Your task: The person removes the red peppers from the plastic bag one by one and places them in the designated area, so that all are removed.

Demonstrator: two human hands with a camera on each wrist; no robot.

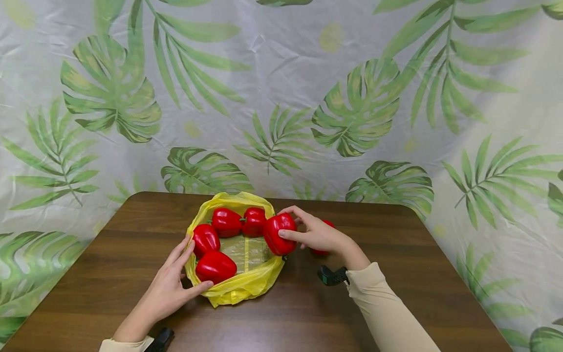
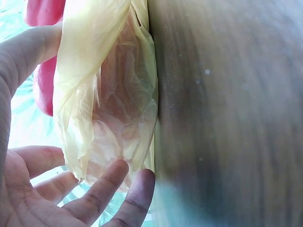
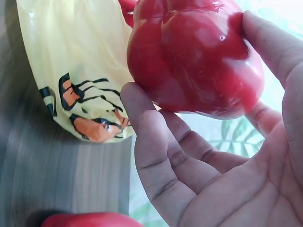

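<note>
A yellow plastic bag [image 1: 239,296] stands on the table with its mouth spread wide. Inside lie several red bell peppers [image 1: 216,267] along the left and far sides. Over the bag's right rim, my right hand [image 1: 320,235] grips another red bell pepper [image 1: 277,235] between thumb and fingers; the right wrist view shows the held pepper [image 3: 199,61] close up. My left hand [image 1: 164,288] rests against the bag's left side, fingers spread and nearly straight. Its thumb [image 2: 35,47] lies across the rim in the left wrist view.
One more red bell pepper [image 1: 329,224] sits on the table, partly hidden behind my right hand. The brown wooden table [image 1: 396,293] reaches back to a leaf-patterned cloth [image 1: 286,73]. Black straps with devices are on both wrists.
</note>
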